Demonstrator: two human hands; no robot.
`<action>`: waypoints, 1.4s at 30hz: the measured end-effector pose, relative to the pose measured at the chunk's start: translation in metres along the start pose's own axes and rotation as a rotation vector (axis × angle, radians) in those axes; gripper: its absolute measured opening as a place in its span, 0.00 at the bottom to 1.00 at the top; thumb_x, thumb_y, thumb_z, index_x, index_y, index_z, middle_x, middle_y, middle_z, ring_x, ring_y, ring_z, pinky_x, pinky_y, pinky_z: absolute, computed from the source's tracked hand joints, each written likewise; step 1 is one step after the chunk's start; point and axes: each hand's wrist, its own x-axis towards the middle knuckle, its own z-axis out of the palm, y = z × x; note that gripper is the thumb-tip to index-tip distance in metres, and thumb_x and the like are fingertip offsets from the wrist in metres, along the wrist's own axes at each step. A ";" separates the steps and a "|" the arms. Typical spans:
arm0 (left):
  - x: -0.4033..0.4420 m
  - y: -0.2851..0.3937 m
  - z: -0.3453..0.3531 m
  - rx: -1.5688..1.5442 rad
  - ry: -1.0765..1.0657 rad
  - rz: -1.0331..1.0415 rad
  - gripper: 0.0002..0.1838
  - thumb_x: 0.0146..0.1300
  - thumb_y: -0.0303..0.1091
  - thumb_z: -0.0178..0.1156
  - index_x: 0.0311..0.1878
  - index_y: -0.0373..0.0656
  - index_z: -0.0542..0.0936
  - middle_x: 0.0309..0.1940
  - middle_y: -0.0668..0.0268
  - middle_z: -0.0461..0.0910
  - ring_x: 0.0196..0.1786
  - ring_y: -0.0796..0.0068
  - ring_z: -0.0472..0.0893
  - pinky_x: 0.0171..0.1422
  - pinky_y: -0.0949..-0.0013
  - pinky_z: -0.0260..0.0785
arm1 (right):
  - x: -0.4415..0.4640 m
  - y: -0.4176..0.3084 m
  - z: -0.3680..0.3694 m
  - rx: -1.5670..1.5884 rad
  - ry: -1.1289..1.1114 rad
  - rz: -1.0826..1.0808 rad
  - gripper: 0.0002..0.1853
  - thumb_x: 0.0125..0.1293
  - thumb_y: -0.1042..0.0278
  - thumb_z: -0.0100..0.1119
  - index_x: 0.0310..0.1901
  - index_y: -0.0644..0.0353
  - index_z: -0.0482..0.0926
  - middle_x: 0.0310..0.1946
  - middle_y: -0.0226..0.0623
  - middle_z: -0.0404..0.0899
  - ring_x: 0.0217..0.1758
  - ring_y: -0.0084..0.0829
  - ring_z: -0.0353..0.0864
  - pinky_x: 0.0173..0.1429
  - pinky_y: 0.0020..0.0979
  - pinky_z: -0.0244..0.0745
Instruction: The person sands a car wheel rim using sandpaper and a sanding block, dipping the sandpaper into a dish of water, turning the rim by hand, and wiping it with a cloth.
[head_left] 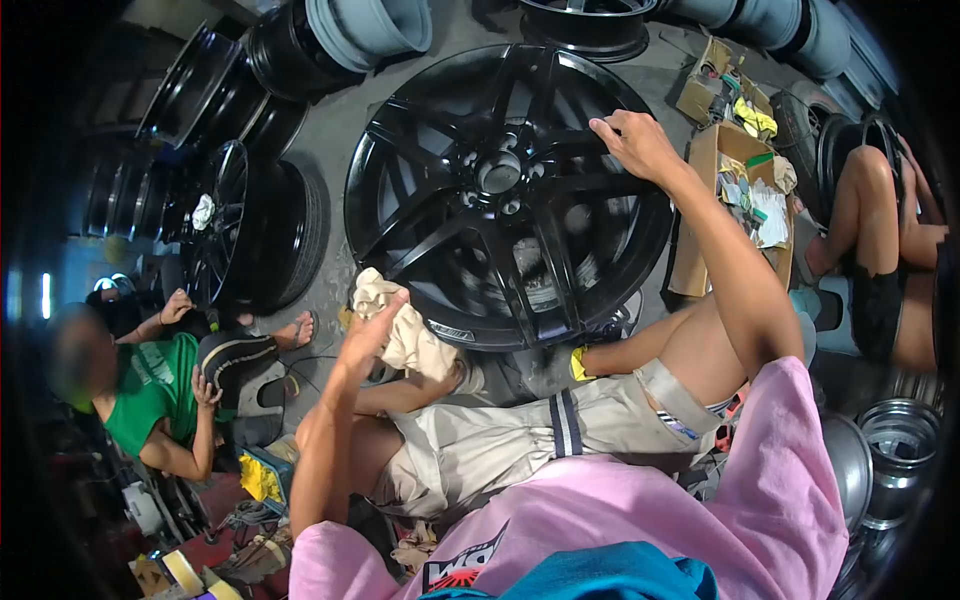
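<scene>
A large glossy black alloy wheel (440, 225), with spokes and a round hub opening, is in front of me between my feet. My left hand (376, 325) is closed on a crumpled cream cloth (420, 342), which hangs beside the wheel's lower left edge. On the wheel's upper right, my right hand (638, 146) grips a spoke near the outer rim. Its fingers are curled, and part of them is hidden.
To the left sits a person in a green shirt (160, 380) near a black wheel (230, 215). Cardboard boxes of supplies (708, 165) stand at right, beside another person's bent leg (865, 205). More wheels (585, 28) line the back. Chrome rims (898, 435) are at lower right.
</scene>
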 end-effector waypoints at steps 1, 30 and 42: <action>0.003 -0.009 0.002 -0.033 -0.001 0.087 0.18 0.75 0.47 0.75 0.57 0.46 0.85 0.46 0.74 0.86 0.46 0.82 0.82 0.50 0.71 0.76 | 0.001 0.001 0.001 0.002 0.008 0.000 0.25 0.82 0.48 0.59 0.41 0.66 0.91 0.37 0.60 0.87 0.48 0.65 0.87 0.57 0.56 0.81; 0.120 0.051 -0.051 0.193 0.120 0.338 0.17 0.70 0.42 0.78 0.52 0.39 0.92 0.44 0.70 0.91 0.47 0.78 0.86 0.56 0.67 0.76 | -0.060 -0.041 -0.001 0.057 -0.020 0.161 0.25 0.84 0.53 0.58 0.35 0.69 0.85 0.31 0.66 0.82 0.42 0.72 0.82 0.49 0.57 0.80; 0.044 0.009 0.006 0.071 0.235 0.283 0.18 0.73 0.46 0.74 0.51 0.40 0.92 0.40 0.69 0.90 0.43 0.77 0.83 0.51 0.64 0.75 | -0.056 -0.044 0.008 0.127 -0.022 0.322 0.27 0.84 0.47 0.57 0.38 0.69 0.85 0.26 0.58 0.79 0.33 0.58 0.79 0.48 0.51 0.77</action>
